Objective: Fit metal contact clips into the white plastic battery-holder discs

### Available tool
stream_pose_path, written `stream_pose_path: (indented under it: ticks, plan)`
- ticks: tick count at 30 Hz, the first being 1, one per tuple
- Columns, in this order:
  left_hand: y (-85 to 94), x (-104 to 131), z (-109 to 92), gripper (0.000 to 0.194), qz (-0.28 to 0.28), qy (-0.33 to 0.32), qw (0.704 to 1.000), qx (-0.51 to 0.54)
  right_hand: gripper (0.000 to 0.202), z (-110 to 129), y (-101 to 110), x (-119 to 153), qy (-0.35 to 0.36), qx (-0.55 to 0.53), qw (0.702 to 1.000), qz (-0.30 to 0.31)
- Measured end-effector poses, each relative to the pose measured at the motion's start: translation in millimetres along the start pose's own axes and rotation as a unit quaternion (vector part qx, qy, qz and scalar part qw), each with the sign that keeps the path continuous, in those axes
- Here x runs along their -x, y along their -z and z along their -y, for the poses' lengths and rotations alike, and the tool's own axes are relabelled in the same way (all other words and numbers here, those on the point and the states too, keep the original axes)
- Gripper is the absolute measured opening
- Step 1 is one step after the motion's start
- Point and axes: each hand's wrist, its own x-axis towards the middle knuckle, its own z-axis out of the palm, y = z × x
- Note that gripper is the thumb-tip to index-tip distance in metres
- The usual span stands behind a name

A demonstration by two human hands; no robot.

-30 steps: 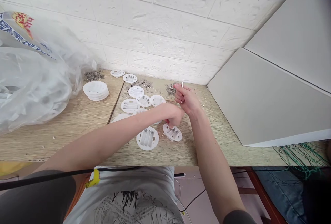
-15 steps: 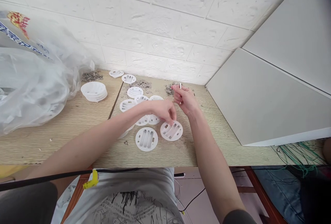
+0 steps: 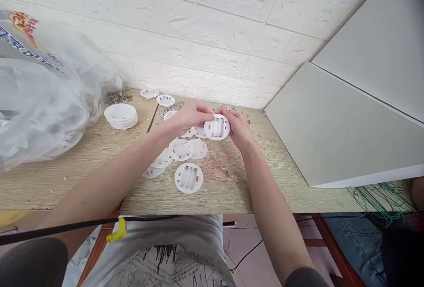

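Both hands are raised above the table around a round white battery holder (image 3: pixel 217 127), its slots facing me. My left hand (image 3: pixel 192 117) is closed on its left edge, thumb across the front. Gripping the right edge is my right hand (image 3: pixel 239 129); a slim metallic tool shows only partly in its fingers, and I cannot make out its kind. Below them lies a single battery holder (image 3: pixel 188 178), flat on the table. Several more overlap to its upper left, such as this battery holder (image 3: pixel 180 149). Small metal pieces (image 3: pixel 177 105) are scattered behind, partly hidden by my hands.
A stack of white discs (image 3: pixel 121 117) stands on the left, near a pile of metal bits (image 3: pixel 118 96) and a big clear plastic bag (image 3: pixel 43 101). Green wires (image 3: pixel 384 201) lie at the right edge. A grey-white panel (image 3: pixel 347 123) and the brick wall (image 3: pixel 212 57) border the table.
My left hand has lifted the battery holder off the table, up and away from me, to my right hand. Both hands now hold it; the slim tool is still with my right hand.
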Motion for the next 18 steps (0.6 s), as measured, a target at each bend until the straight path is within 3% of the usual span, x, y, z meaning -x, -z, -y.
stream_pose_path:
  ticks: [10,16,18]
  plan:
    - [-8.2,2.1,13.5,0.007,-0.097,-0.025,0.994,-0.034,0.040,-8.7,-4.9,-3.4,0.082,0.083,0.993,-0.011]
    - [-0.4,-0.3,15.9,0.013,0.019,-0.010,0.990,0.142,0.038,-19.1,-5.3,-9.4,0.080,0.094,0.991,-0.052]
    - [0.7,-0.9,17.3,0.012,0.025,-0.006,0.983,0.183,0.038,-22.8,-6.2,-11.5,0.073,0.093,0.991,-0.059]
